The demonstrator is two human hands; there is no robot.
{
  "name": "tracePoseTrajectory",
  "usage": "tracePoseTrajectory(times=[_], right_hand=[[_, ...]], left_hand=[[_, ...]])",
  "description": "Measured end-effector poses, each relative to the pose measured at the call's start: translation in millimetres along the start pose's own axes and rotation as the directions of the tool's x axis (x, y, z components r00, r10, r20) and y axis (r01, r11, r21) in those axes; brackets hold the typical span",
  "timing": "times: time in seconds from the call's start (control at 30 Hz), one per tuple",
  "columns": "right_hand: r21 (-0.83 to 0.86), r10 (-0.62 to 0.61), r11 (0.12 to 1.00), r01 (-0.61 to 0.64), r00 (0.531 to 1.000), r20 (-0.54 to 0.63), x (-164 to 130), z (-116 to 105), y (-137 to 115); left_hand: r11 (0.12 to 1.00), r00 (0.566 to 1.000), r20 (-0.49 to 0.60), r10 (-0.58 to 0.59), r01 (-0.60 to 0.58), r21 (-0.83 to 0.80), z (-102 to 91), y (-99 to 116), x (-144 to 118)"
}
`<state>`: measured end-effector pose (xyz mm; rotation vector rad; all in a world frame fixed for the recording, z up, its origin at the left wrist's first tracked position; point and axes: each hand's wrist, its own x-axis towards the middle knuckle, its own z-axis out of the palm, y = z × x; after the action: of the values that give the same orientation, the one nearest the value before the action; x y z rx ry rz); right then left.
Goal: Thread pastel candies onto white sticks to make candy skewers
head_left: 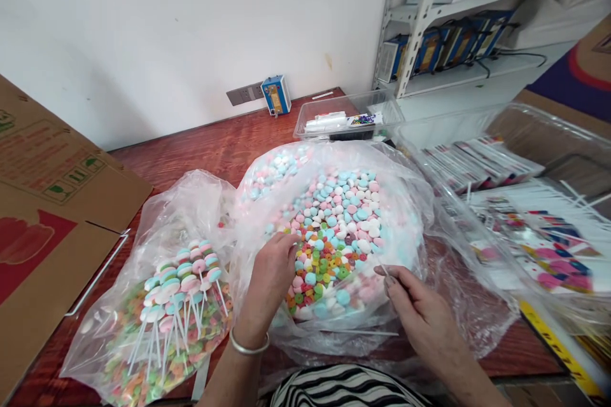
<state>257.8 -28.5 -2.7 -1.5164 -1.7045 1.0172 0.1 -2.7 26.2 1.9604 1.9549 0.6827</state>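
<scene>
With the clock read from the middle of the open candy bag [403,168], a reddish-brown wooden counter [191,149] runs back to a white wall [191,32]. A small blue-and-white box [275,96] stands against that wall at eleven o'clock, beside a socket strip [244,95]. A clear tub [301,124] sits at twelve, white metal shelving [414,16] rises at one, and a larger clear bin [453,203] of printed pieces fills three. A cardboard box [67,203] leans in from between nine and ten. Between eight and nine, finished candy sticks [184,280] lie in a heap on a second bag [95,324] of ring candies.

The open bag holds pastel discs [341,200] and, towards its near side, coloured ring candies [329,264]. The left hand [274,264], between eight and nine, has its fingers curled down at the edge of those rings; whether they pinch one cannot be told. At four o'clock the right hand [420,311] pinches a thin white stick [383,265] between thumb and forefinger. Another stick [358,332] lies between five and six.
</scene>
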Motion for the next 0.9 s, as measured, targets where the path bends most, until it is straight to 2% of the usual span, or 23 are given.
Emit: tracePoseTrajectory(times=[0.07,0.13,0.23,0.37,0.47,0.7,0.83,0.9], right_hand=[[0.043,0.031,0.999,-0.032,0.999,0.024,1.9,-3.0,0.4],[0.072,0.037,0.997,-0.041,0.998,0.059,2.7,-3.6,-0.5],[0.103,0.019,0.994,-0.028,0.996,0.086,3.6,-3.5,-1.8],[0.121,0.013,0.992,-0.026,0.994,0.106,5.8,-4.7,2.2],[0.13,0.002,0.991,-0.016,0.994,0.105,8.6,-4.8,7.7],[0.128,-0.015,0.992,0.004,0.996,0.087,14.7,-1.3,11.9],[0.134,-0.019,0.991,0.007,0.995,0.094,15.3,-0.2,10.6],[0.137,-0.02,0.991,0.007,0.996,0.092,15.2,-0.2,10.9]], left_hand=[[0.984,0.998,0.064,-0.004,-0.007,0.178,4.1,-0.2,17.6],[0.957,0.991,0.133,-0.011,-0.028,0.288,13.1,-1.6,32.9],[0.938,0.975,0.222,0.017,-0.092,0.333,29.7,-6.2,48.6],[0.932,0.966,0.255,0.043,-0.13,0.337,45.3,-12.4,54.9],[0.931,0.972,0.227,0.051,-0.129,0.342,47.8,-15.2,53.6],[0.955,0.99,0.125,0.071,-0.104,0.278,37.7,-13.9,54.7],[0.986,0.994,-0.025,0.102,-0.098,0.137,38.9,-10.2,69.8],[0.991,0.992,-0.066,0.109,-0.103,0.085,42.3,-7.3,80.4]])
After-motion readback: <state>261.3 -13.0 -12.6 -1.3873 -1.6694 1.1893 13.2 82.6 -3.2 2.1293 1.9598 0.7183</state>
